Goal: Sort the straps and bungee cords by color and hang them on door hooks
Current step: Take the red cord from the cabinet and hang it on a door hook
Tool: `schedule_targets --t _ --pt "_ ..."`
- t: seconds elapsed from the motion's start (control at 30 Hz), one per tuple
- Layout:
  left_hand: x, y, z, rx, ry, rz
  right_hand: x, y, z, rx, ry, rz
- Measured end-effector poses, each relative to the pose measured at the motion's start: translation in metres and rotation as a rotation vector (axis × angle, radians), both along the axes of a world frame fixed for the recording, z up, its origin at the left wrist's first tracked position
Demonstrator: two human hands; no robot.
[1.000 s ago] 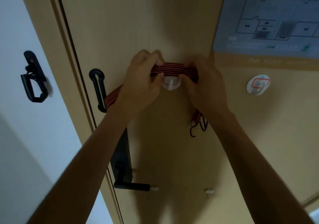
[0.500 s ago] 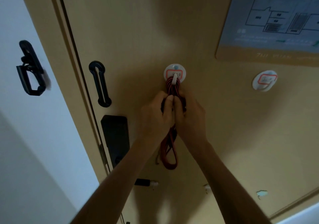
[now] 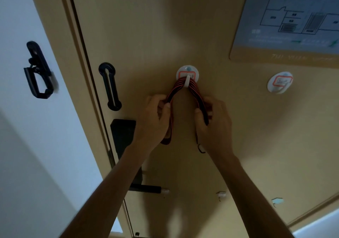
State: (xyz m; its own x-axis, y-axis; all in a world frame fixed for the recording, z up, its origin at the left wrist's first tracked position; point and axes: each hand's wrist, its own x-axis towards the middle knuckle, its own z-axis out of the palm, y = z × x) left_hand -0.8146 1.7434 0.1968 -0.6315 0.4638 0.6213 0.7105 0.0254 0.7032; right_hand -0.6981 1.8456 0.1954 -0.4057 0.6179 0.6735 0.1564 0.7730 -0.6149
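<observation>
A red-and-black striped strap [image 3: 183, 87] is draped over the white prong of a round adhesive hook [image 3: 187, 73] on the tan door [image 3: 156, 26], so its two halves hang downward in an upside-down V, the bend at the top on the hook and the long axis of each half running down and outward. The left hand [image 3: 153, 122] is closed around the left half, thumb pressed on the strap's front; below it the strap ends in a folded loop that shows beside the palm. The right hand [image 3: 214, 125] is closed around the right half, and a thin dark end of the strap dangles beneath its wrist. The two hands are apart, with bare door between them. To the right, well apart, sits a second round hook [image 3: 279, 82] with a red-edged label and nothing on it. Above that is a floor-plan sign [image 3: 293, 17]. Left of the strap are a black slotted door guard [image 3: 110, 86], a black lock plate [image 3: 122, 135] and the lever handle [image 3: 146, 189] below. On the white wall [image 3: 22, 146] beyond the door frame hangs a black latch bracket [image 3: 38, 70].
</observation>
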Motion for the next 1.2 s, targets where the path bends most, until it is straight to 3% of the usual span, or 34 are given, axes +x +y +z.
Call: schedule_targets --t 0.17,0.4,0.57,0.77,1.0,1.2 --pt "0.000 -0.014 -0.027 -0.070 -0.079 -0.044 0.014 -0.001 -0.023 -0.069 -0.069 -0.022" --pt "0.012 -0.043 -0.087 -0.383 -0.242 -0.071 0.042 -0.012 -0.089 -0.258 -0.219 -0.058" --pt "0.031 -0.067 -0.157 -0.669 -0.356 -0.169 0.062 -0.034 -0.164 -0.486 -0.530 -0.045" --pt "0.059 -0.114 -0.236 -1.046 -0.585 -0.220 0.076 -0.084 -0.251 -0.742 -0.956 0.128" --pt "0.102 -0.189 -0.300 -1.146 -0.884 -0.091 0.099 -0.131 -0.309 -0.764 -1.310 0.318" --pt "0.150 -0.216 -0.310 -1.038 -1.039 0.149 0.106 -0.143 -0.325 -0.638 -1.452 0.531"
